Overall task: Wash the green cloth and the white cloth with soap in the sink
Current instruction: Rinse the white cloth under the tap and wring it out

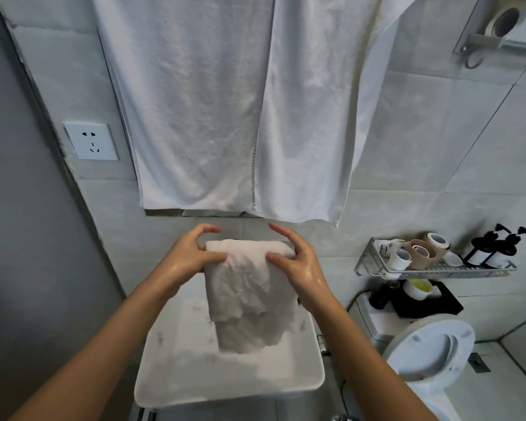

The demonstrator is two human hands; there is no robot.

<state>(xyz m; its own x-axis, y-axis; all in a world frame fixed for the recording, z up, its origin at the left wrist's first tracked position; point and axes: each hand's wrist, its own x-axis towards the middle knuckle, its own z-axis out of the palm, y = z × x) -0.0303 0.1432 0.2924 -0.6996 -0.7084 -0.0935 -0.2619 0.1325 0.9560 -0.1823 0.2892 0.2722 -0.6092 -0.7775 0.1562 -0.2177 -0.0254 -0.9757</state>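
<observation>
Currently both hands hold the white cloth up above the sink. Left hand grips the cloth's top left corner, thumb in front, fingers curled over the back edge. Right hand grips the top right corner the same way, thumb pressed on the front face. Both hands look wet and glossy. Cloth is folded over at the top edge between the hands and hangs in uneven layers, lower edge over the basin, not touching it as far as visible. Sink is white and rectangular with faint reddish marks on its inner surface.

Behind, two large white towels hang on the tiled wall, bottom hems just above the hands. Wall socket sits left of the towels. Right side: metal wall shelf carrying cups and two dark pump bottles. Below the shelf, a toilet with the seat down; on its tank a black tray with a small white bowl holding something yellow. Green cloth not identifiable in this view.
</observation>
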